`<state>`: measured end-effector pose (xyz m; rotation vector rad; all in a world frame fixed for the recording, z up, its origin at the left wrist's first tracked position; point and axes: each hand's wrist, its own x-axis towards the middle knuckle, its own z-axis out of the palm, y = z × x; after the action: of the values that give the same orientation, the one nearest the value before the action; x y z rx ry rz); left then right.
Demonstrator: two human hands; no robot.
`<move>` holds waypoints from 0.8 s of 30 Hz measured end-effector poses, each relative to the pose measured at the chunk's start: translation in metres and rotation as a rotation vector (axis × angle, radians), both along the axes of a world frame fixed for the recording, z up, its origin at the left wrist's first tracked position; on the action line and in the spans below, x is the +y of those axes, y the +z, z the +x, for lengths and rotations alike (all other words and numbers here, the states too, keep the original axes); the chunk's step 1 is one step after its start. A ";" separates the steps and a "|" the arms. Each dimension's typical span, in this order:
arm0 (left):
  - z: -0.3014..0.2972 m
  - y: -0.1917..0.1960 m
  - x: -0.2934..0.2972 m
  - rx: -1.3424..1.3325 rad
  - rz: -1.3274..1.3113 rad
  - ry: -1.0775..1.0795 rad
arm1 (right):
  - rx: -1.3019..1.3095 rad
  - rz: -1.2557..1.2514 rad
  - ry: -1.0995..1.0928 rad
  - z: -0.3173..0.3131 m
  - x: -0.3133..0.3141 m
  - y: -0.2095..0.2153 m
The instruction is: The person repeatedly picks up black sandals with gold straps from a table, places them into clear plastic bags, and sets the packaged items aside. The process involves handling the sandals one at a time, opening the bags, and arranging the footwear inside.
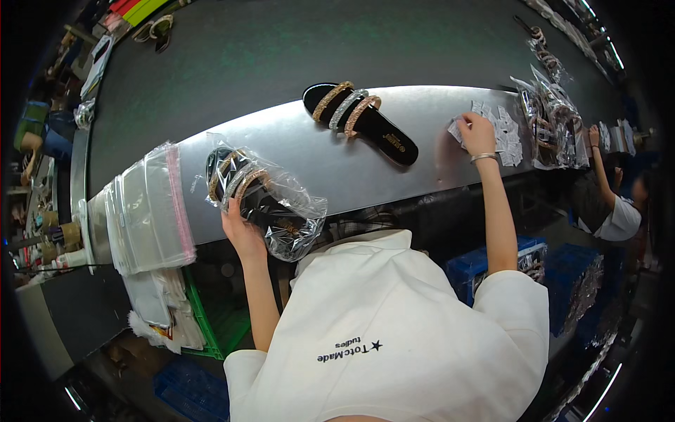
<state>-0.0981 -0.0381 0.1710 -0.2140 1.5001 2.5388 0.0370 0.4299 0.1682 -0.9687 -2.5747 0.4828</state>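
Note:
My left hand (244, 235) is closed around the side of a black sandal in a clear plastic bag (287, 224), tilted at the table's near edge. Gold, silver and rose-gold glittery straps show through the film. A matching unbagged sandal (387, 138) lies sole-down on the metal strip of the table, between my hands. At the right, my right hand (478, 133) has its fingers pinched together over a spread of small white printed slips (510, 137). Whatever is between those fingertips, if anything, is too small to make out.
A stack of clear plastic bags (144, 211) hangs over the table edge at left. Bagged sandals (552, 126) are heaped on the right, and another sandal (162, 32) lies at far left. Blue crates (467, 271) stand below. A co-worker (619, 214) is at far right.

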 end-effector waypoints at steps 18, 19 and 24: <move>-0.024 0.016 -0.027 0.130 -0.026 0.166 | 0.156 -1.293 0.318 -0.091 -0.217 0.022; -0.029 0.016 -0.027 0.171 -0.049 0.183 | 0.202 -1.422 0.363 -0.101 -0.249 0.040; -0.061 0.039 -0.018 0.364 -0.157 0.306 | 0.262 -1.223 0.822 -0.171 -0.352 0.034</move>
<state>-0.1589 -0.0560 0.2104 0.0013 1.9365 2.8135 -0.1343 0.0778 0.2017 0.0411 -2.1538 2.3369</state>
